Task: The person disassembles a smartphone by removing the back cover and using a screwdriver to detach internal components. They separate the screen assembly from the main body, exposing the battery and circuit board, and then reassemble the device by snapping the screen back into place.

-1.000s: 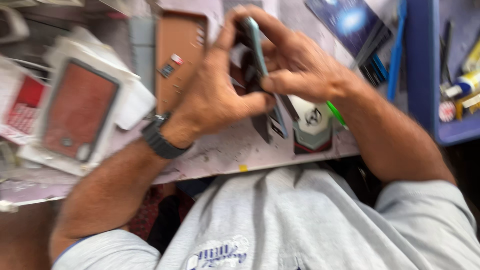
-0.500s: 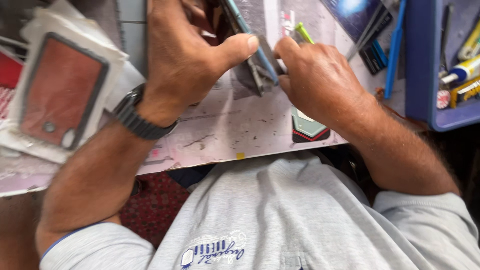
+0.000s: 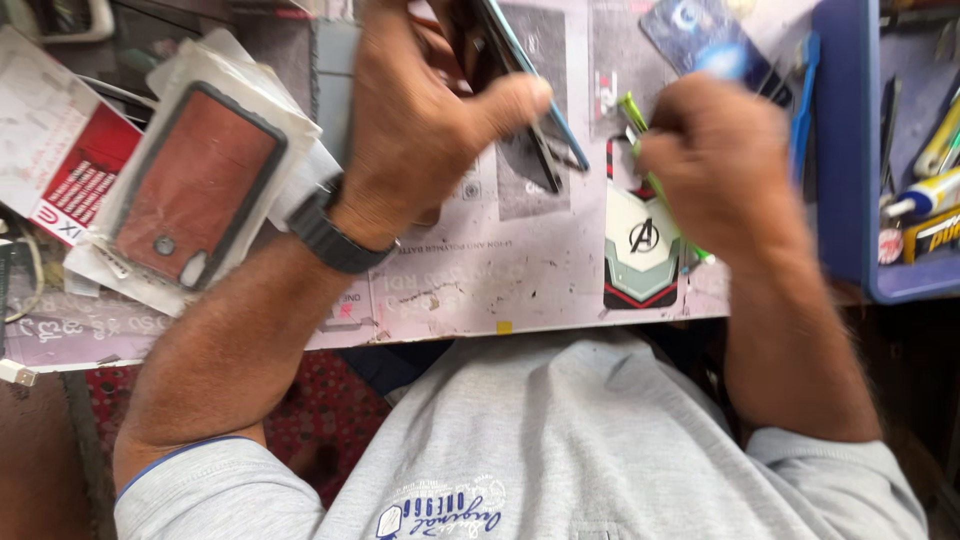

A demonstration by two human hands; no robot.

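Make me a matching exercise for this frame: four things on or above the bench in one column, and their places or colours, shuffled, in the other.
Things:
1. phone
2. phone case in clear wrap
3. wristwatch
4. blue tray

Descriptions:
A. black, on the left wrist
B. at the bench's right edge, holding tubes
C. reddish-brown with a dark rim, lying at the left
D. held on edge in the left hand

Pairs: 1-D, 2-C, 3-A, 4-B

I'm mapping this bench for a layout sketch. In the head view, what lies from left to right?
Red and white packet → brown phone case in clear wrap → left hand holding a phone → right hand → blue tray.
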